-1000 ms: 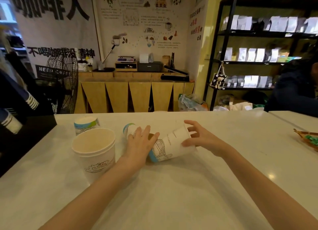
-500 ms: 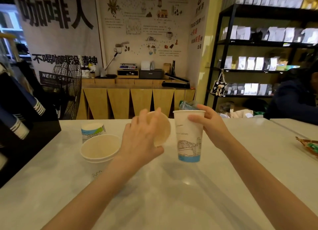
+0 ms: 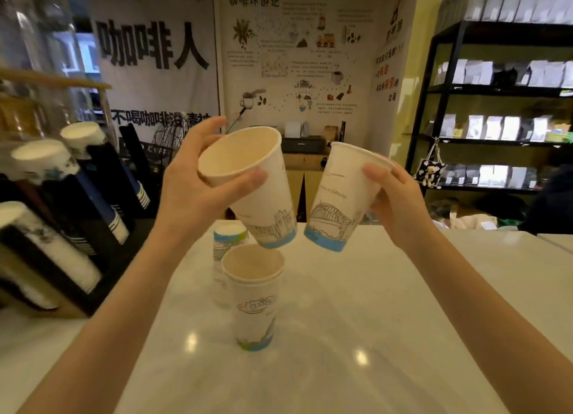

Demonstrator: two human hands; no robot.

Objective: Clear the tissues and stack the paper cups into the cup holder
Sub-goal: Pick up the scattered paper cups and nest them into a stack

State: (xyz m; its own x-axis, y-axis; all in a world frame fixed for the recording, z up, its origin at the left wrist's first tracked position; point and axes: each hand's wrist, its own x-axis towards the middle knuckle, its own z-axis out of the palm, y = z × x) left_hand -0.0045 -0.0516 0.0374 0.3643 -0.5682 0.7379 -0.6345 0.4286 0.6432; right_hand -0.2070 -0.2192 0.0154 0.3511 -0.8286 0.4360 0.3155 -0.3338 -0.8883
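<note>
Head view: left hand (image 3: 189,193) grip is closed around a tilted paper cup (image 3: 257,184), raised above the desk (image 3: 387,320). Right hand (image 3: 400,202) grip is closed around a second cup (image 3: 341,196) just beside it. Two cups (image 3: 252,295) stand below; the cup holder (image 3: 62,227) sits left.

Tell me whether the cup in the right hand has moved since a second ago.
Yes. The cup in the right hand rose from lying on the table to held above it.

Left hand (image 3: 192,193), right hand (image 3: 400,209) — bare; forearms unsleeved — no jewellery.
</note>
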